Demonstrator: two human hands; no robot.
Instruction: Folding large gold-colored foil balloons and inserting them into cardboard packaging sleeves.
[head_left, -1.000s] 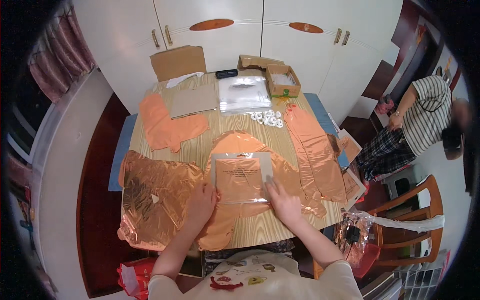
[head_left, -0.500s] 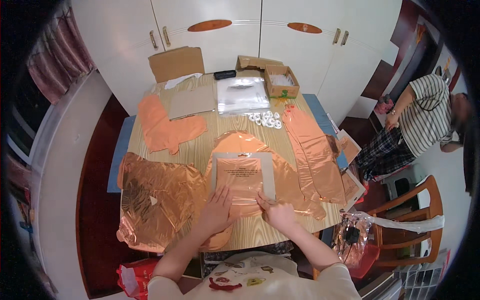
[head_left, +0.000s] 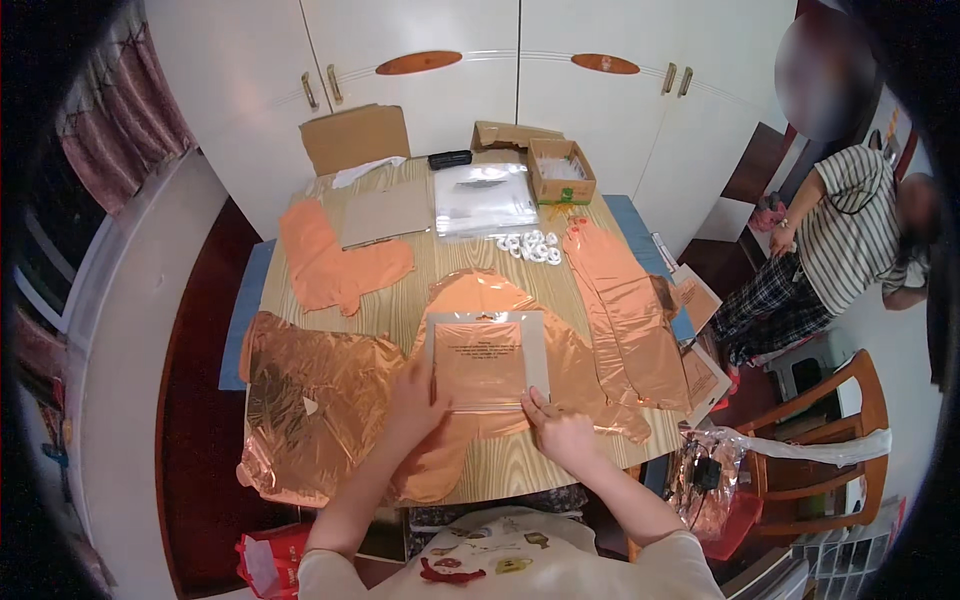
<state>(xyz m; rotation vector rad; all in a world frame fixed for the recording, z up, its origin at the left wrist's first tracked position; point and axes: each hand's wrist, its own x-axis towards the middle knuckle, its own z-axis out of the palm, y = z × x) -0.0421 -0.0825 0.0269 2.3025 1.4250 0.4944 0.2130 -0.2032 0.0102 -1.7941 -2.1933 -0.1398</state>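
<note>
At the left of the wooden table [head_left: 470, 275] lies a crinkled, shiny copper foil sheet [head_left: 315, 400], its surface creased and reflective, with a matte orange foil piece [head_left: 335, 260] farther back. The left hand [head_left: 418, 400] rests just beside it, fingers loosely together and laid flat, thumb at the left edge of a clear flat packet [head_left: 487, 362] that shows a folded copper sheet inside; the forearm rises from the lower edge, angled up and to the right. The packet is rectangular, glossy and lies flat near the table's front middle, on top of a smooth rose-gold foil shape [head_left: 480, 300] that spreads out beneath it. The right hand [head_left: 560, 432] sits at the packet's lower right corner, fingertips pinching that corner, knuckles bent, the forearm coming in from the lower right. Farther right, long orange foil strips [head_left: 625, 310] run along the table's edge, smooth and slightly rippled.
</note>
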